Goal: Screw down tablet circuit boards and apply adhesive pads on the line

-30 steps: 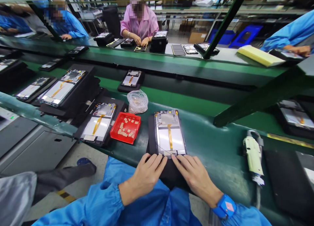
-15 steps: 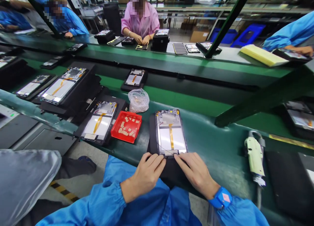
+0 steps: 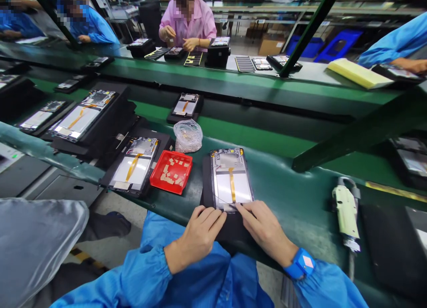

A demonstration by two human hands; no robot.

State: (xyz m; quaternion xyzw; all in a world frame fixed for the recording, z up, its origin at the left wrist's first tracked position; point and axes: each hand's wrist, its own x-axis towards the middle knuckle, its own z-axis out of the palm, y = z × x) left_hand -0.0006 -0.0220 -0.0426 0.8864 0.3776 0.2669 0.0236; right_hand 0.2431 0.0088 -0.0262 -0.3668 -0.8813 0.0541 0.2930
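An opened tablet (image 3: 222, 183) lies in front of me on a black foam pad (image 3: 207, 188), its circuit board at the far end and an orange ribbon cable (image 3: 232, 183) down the middle. My left hand (image 3: 200, 234) is closed at the tablet's near left corner, its fingertips on the edge. My right hand (image 3: 265, 228) has its thumb and bent fingers on the near edge, toward the right corner. A thin dark wire runs slantwise to my right fingertips. What lies under the fingertips is hidden.
Left of the tablet are a red tray (image 3: 171, 172) with small pale pieces, a clear plastic bag (image 3: 188, 135) and another opened tablet (image 3: 134, 165). A pale electric screwdriver (image 3: 346, 214) lies right. A green post (image 3: 353, 130) slants across. Co-workers sit across the line.
My right hand has moved slightly up, its fingers now further onto the tablet's near edge. My left hand has barely shifted. The pink-sleeved co-worker's hands have moved apart.
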